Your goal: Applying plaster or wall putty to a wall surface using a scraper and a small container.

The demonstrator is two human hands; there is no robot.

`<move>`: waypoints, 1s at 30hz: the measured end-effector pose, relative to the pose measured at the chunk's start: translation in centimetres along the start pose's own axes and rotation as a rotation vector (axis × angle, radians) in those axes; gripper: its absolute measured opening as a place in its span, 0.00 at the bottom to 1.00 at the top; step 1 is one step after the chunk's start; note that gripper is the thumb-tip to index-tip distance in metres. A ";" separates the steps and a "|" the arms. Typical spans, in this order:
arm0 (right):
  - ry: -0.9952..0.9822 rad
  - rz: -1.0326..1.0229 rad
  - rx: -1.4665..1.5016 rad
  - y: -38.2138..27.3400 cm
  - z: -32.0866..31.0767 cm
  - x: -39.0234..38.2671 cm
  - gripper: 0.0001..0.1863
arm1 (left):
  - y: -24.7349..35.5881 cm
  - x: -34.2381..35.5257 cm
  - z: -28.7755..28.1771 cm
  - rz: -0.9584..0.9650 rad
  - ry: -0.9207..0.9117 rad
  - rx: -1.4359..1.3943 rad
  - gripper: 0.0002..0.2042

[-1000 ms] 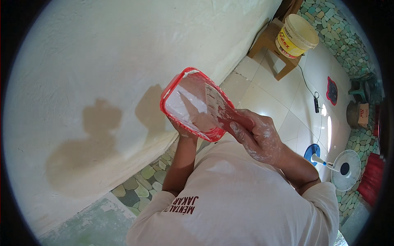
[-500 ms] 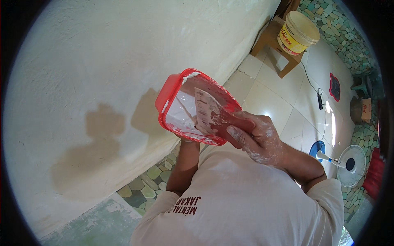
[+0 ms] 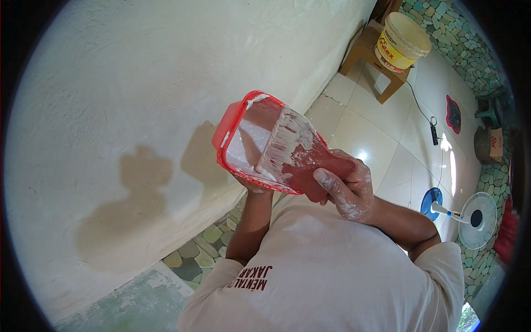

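A red plastic tub (image 3: 223, 133) with rounded corners is held up in front of my chest, tilted, with wet white putty (image 3: 243, 149) inside and smears along its rim. My left hand (image 3: 251, 184) supports it from below; its fingers are mostly hidden behind the tub. My right hand (image 3: 354, 191), spotted with white, grips the handle end of a wide reddish-brown putty knife (image 3: 310, 166), thumb on top. The knife's streaked, putty-coated blade lies over the tub's opening, its edge within the rim.
A pale plastered wall (image 3: 110, 83) rises on the left, carrying my shadow. At the far right, a yellow-and-white bucket (image 3: 402, 43) stands on a small wooden stool (image 3: 362, 48). Beyond my right arm are a standing fan (image 3: 477, 220), a cable with a black power strip (image 3: 433, 135) and a cardboard box (image 3: 495, 145).
The putty knife has turned, so its wide putty-streaked face now shows more fully over the tub. My right hand has rolled with it, and the tub sits slightly farther right.
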State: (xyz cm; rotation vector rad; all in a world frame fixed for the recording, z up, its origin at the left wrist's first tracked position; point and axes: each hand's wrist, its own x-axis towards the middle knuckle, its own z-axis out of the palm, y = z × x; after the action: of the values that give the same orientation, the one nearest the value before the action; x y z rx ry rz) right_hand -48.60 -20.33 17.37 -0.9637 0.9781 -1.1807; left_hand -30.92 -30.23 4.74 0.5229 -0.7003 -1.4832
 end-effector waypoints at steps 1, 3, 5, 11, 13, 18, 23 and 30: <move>0.011 -0.018 0.042 0.0 0.2 0.0 0.12 | 0.4 -0.2 0.0 -0.004 -0.003 -0.009 0.39; 0.014 -0.041 0.084 0.2 0.8 -0.2 0.12 | 0.5 0.0 0.3 -0.003 -0.008 -0.026 0.40; 0.109 0.046 0.284 1.0 1.3 -0.4 0.12 | 0.6 -0.4 0.6 -0.005 -0.017 -0.044 0.40; 0.166 0.081 0.438 0.6 1.3 0.4 0.13 | 1.9 -1.3 1.8 -0.017 -0.043 -0.092 0.41; 0.183 0.074 0.539 0.5 0.8 0.8 0.14 | 1.9 -1.1 3.4 -0.033 -0.007 -0.066 0.41; 0.246 0.004 0.597 -0.1 0.5 0.7 0.12 | 0.4 -1.0 1.8 0.128 -0.156 0.068 0.36; 0.313 -0.013 0.636 0.2 -0.3 0.3 0.12 | 0.2 -1.2 -0.3 0.021 -0.202 -0.066 0.36; 0.163 -0.199 0.330 -1.6 -1.8 -0.3 0.14 | -1.3 -1.2 -2.3 -0.121 -0.251 -0.243 0.37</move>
State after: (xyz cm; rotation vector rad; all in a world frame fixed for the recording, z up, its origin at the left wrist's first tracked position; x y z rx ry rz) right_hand -50.81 -20.35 18.42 -0.7199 0.7933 -1.5525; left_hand -30.13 -29.34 2.06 0.1973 -0.6790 -1.7396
